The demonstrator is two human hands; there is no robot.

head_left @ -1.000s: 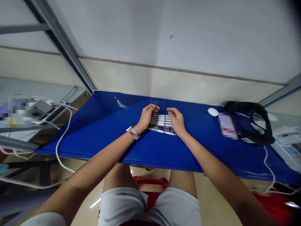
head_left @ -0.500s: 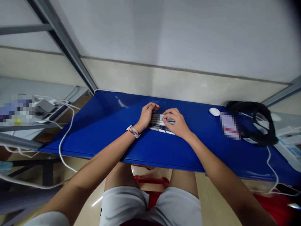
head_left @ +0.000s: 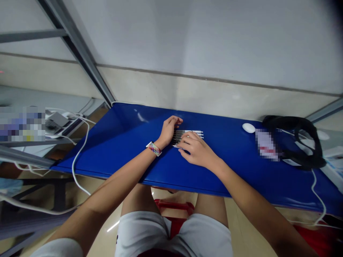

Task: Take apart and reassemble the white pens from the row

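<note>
A row of slim pens with dark and white barrels lies side by side on the blue table. At their left ends rests my left hand, on its edge with loosely curled fingers and nothing in them; it wears a multicoloured wristband. My right hand lies over the near part of the row, fingers spread and pointing left. Its fingertips touch the nearest pens close to their left ends. The hand covers the middle and right parts of those pens.
On the right of the blue table lie a white computer mouse, a blurred pack and a black headband-like strap. White cables hang over the left side. A red stool stands below.
My right hand has moved left and toward me, from the pens' right ends to the nearest pens. The white right ends now show. My left hand stays at the left ends.
</note>
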